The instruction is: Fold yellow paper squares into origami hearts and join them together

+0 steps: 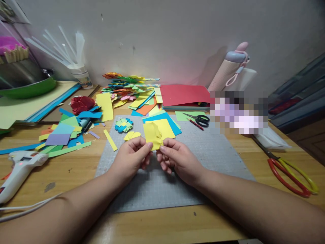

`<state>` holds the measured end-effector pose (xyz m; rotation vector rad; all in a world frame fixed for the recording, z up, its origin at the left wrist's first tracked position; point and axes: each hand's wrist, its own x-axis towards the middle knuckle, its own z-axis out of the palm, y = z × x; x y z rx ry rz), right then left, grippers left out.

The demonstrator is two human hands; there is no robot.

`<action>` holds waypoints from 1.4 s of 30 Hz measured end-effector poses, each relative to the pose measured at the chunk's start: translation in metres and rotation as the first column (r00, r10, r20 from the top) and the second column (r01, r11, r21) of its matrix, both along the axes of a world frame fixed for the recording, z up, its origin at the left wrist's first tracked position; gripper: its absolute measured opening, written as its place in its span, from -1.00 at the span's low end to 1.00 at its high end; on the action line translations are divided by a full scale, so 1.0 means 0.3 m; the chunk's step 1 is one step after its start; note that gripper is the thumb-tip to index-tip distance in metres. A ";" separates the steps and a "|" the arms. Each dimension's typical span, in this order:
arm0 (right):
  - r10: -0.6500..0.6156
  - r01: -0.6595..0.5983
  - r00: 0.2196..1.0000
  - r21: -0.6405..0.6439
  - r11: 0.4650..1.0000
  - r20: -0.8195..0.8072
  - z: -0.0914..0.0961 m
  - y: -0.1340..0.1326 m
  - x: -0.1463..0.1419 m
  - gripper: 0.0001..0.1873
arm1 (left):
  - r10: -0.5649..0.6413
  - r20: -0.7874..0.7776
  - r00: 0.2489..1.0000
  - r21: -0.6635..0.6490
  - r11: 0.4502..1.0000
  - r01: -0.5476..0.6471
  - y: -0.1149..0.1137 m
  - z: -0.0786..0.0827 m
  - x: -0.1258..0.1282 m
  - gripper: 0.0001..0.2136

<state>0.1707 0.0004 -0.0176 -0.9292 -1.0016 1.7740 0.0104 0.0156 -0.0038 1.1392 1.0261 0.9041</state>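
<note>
The left hand point(130, 156) and right hand point(177, 159) meet above the grey cutting mat point(215, 152). Thumb and forefinger of each hand pinch the lower edge of 1 creased yellow paper piece point(152, 135), held just over the mat's middle, and the remaining fingers curl loosely beneath it. Containers: 1 paper cup point(81, 76) stands near the wall at the rear left and holds a fan of translucent sticks point(63, 47). A green-rimmed pan point(27, 87) sits at the far left, cut off by the frame edge, and its contents cannot be made out. Black scissors point(201, 119) lie at the mat's rear right corner, with a red sheet point(184, 95) behind them. Red-and-yellow scissors point(291, 176) lie on the wooden table point(165, 227) to the right. A white glue gun point(20, 167) lies at the left, its cable running out of view. A pixelated patch point(238, 112) hides whatever sits right of the black scissors.
</note>
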 end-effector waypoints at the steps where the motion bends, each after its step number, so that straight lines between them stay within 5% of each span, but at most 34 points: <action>1: 0.002 -0.002 1.000 0.007 1.000 0.018 0.000 -0.001 -0.001 -0.73 | 0.010 0.013 1.000 -0.014 1.000 -0.010 0.001 0.000 0.000 -0.69; 14: -0.004 0.004 1.000 0.051 0.999 0.004 -0.010 0.002 0.003 -0.74 | -0.015 0.010 1.000 0.003 1.000 0.015 -0.010 -0.004 0.000 -0.68; 24: 0.065 -0.070 0.993 0.040 0.997 0.101 0.001 0.000 0.006 -0.71 | -0.206 0.098 0.974 -0.097 0.972 0.215 -0.001 -0.032 -0.002 -0.76; 31: 0.080 -0.086 0.993 0.067 0.994 0.088 -0.006 -0.001 0.001 -0.74 | -0.092 0.065 0.994 -0.031 0.995 0.094 0.009 -0.033 -0.006 -0.78; 42: 0.002 -0.012 0.986 0.056 0.998 0.164 0.002 -0.019 -0.010 -0.71 | -0.132 0.008 0.991 -0.007 0.991 0.132 -0.004 -0.039 -0.006 -0.71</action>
